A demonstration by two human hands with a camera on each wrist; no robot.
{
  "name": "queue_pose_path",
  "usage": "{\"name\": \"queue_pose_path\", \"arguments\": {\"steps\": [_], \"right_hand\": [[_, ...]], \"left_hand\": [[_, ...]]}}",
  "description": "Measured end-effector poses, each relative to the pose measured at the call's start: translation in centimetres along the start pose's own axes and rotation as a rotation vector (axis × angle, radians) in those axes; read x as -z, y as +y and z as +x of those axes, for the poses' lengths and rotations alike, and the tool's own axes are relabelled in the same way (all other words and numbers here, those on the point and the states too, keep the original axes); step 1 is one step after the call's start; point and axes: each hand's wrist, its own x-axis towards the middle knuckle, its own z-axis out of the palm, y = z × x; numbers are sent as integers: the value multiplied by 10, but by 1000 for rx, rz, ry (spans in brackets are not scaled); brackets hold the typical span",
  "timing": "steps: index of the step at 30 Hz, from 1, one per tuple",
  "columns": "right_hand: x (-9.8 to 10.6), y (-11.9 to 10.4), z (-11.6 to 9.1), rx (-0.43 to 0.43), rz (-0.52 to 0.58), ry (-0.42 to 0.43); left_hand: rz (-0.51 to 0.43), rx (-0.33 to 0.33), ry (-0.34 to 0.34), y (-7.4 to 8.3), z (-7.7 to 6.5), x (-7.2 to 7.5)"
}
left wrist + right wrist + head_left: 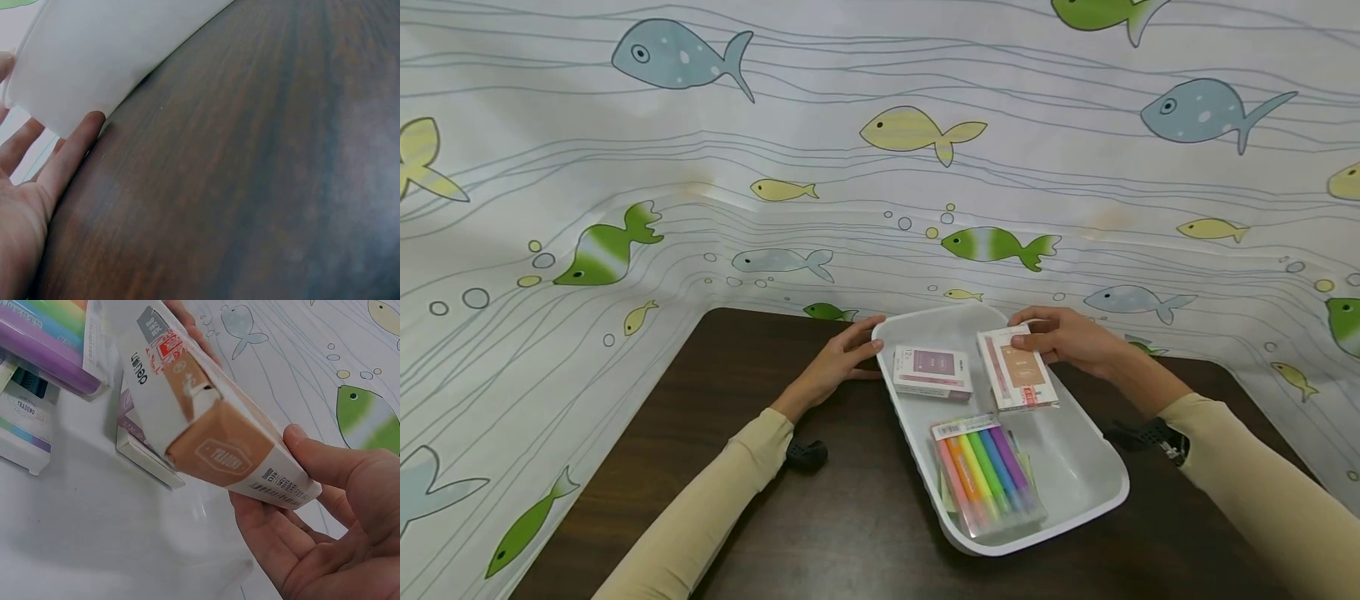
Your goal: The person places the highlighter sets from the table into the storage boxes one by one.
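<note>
A small white-and-brown cardboard box point(231, 444) with a red stamp is pinched between the thumb and fingers of my right hand point(1067, 337). It is held tilted over the far right part of a white plastic tray point(1075, 467). My left hand point(835, 358) touches the tray's far left corner, its extended fingers point(78, 140) against the outer wall and rim. Inside the tray, a white-and-purple box point(932, 372) lies at the left. A clear pack of rainbow-coloured markers point(985, 475) lies nearer, partly covering other flat packs point(25, 425).
The tray stands on a dark brown wooden table point(835, 517). A white sheet point(820, 150) printed with fish surrounds the table's back and sides. Black straps show at both wrists by the cream sleeves point(730, 475).
</note>
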Motion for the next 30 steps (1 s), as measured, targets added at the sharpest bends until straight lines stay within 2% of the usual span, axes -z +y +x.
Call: {"name": "queue_pose_path", "arguments": {"steps": [8, 15, 22, 25, 30], "right_hand": [[-7, 1, 6, 7, 5, -35], [-8, 4, 11, 1, 8, -30], [-9, 2, 8, 20, -33, -42], [-6, -2, 5, 69, -116, -51], [-2, -17, -4, 160, -318, -43]], "left_hand": [[-1, 2, 0, -2, 2, -2], [0, 0, -1, -4, 3, -3], [2, 0, -7, -4, 3, -2], [-4, 4, -10, -3, 3, -1], [-9, 11, 2, -3, 3, 1]]}}
